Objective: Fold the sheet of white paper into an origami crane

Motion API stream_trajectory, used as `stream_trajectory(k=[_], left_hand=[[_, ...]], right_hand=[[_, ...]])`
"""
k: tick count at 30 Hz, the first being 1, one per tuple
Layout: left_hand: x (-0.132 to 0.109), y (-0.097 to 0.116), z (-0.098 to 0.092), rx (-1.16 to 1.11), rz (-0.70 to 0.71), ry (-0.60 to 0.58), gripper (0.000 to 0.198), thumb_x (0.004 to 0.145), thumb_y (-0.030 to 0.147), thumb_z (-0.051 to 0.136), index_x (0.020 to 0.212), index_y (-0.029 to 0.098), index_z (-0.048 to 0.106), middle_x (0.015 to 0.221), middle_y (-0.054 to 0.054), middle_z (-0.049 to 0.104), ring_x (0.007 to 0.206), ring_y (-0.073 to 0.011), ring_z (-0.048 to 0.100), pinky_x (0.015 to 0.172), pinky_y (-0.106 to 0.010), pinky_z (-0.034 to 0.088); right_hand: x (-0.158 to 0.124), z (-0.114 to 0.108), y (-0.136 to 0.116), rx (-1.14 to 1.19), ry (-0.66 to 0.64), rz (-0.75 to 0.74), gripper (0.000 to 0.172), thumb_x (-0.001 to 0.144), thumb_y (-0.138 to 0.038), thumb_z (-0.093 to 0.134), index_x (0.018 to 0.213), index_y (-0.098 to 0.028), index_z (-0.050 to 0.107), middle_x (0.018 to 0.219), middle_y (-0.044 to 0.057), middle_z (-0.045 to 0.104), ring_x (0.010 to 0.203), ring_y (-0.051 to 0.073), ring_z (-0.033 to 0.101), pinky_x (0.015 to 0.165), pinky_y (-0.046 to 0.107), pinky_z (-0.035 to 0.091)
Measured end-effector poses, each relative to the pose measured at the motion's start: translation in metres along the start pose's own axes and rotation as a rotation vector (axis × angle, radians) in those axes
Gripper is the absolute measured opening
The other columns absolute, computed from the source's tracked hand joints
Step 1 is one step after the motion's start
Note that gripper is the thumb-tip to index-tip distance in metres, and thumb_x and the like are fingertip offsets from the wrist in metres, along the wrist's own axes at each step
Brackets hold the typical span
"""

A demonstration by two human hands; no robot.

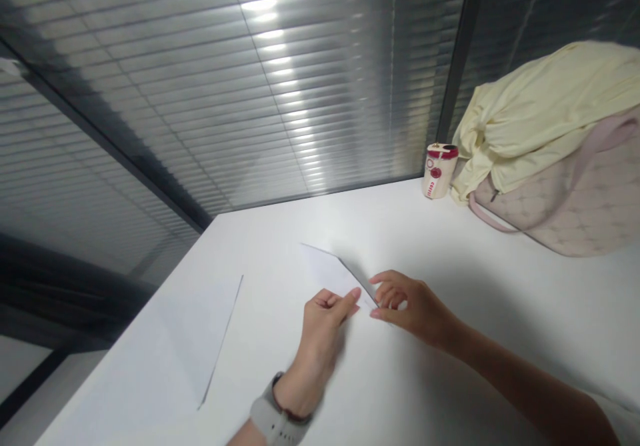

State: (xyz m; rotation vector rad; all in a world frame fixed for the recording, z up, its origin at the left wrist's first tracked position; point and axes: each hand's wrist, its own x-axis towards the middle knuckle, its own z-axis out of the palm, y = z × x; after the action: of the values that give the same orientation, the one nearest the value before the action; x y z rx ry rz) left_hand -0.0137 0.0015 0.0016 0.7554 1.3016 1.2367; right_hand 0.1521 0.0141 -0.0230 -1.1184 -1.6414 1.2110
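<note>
Left hand [320, 323] (watch [281, 414] at wrist) and right hand [415, 306], fingers curled, both pinch paper [327, 269] at table [380, 223]; another sheet [193, 339] lies left.

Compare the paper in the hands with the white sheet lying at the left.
The held paper is in the left hand and right hand; the left sheet lies untouched on the table. The held paper looks smaller; the left sheet spreads wider. Both are white.
</note>
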Motion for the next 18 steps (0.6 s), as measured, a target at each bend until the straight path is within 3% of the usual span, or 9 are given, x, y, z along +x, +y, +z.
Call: stream_trajectory(k=[3, 6, 11, 14, 18], left_hand=[[0.0029, 0.0046, -0.0011, -0.116, -0.004, 0.045, 0.044, 0.046, 0.029, 0.089, 0.054, 0.016, 0.047, 0.050, 0.008, 0.046, 0.055, -0.0084, 0.053, 0.065, -0.023, 0.053], [0.0030, 0.0045, -0.0014, -0.125, -0.030, 0.020, 0.042, 0.047, 0.028, 0.089, 0.054, 0.016, 0.049, 0.052, 0.007, 0.048, 0.057, -0.0099, 0.055, 0.069, -0.028, 0.055], [0.0006, -0.0032, -0.0020, 0.037, -0.064, -0.130, 0.051, 0.055, 0.031, 0.086, 0.037, 0.014, 0.042, 0.038, 0.008, 0.037, 0.040, -0.0032, 0.039, 0.046, -0.018, 0.043], [-0.0009, -0.0029, -0.0018, 0.013, -0.099, -0.184, 0.033, 0.060, 0.032, 0.083, 0.046, 0.011, 0.062, 0.047, 0.000, 0.058, 0.047, -0.0077, 0.051, 0.049, -0.019, 0.044], [-0.0021, -0.0008, -0.0009, -0.064, -0.088, -0.253, 0.022, 0.068, 0.031, 0.079, 0.068, 0.009, 0.075, 0.070, -0.008, 0.072, 0.072, -0.0150, 0.064, 0.072, -0.021, 0.051]], right_hand=[[-0.0004, -0.0028, 0.0030, 0.128, -0.004, 0.082, 0.019, 0.072, -0.028, 0.070, 0.085, -0.017, 0.064, 0.073, 0.001, 0.067, 0.069, 0.015, 0.064, 0.066, 0.027, 0.049], [-0.0008, -0.0041, 0.0046, 0.213, -0.002, 0.125, 0.018, 0.070, -0.031, 0.072, 0.080, -0.017, 0.066, 0.071, 0.001, 0.069, 0.070, 0.016, 0.065, 0.066, 0.027, 0.049], [-0.0045, -0.0022, 0.0035, 0.098, 0.052, 0.101, 0.017, 0.071, -0.031, 0.072, 0.080, -0.017, 0.067, 0.073, 0.003, 0.072, 0.072, 0.019, 0.067, 0.068, 0.029, 0.050], [-0.0069, -0.0020, 0.0020, -0.008, 0.127, 0.034, 0.013, 0.074, -0.031, 0.069, 0.076, -0.019, 0.066, 0.072, 0.002, 0.071, 0.072, 0.019, 0.066, 0.070, 0.029, 0.050], [-0.0072, -0.0023, 0.0013, -0.083, 0.149, 0.007, 0.013, 0.078, -0.031, 0.065, 0.072, -0.019, 0.065, 0.071, 0.002, 0.069, 0.069, 0.018, 0.064, 0.068, 0.028, 0.049]])
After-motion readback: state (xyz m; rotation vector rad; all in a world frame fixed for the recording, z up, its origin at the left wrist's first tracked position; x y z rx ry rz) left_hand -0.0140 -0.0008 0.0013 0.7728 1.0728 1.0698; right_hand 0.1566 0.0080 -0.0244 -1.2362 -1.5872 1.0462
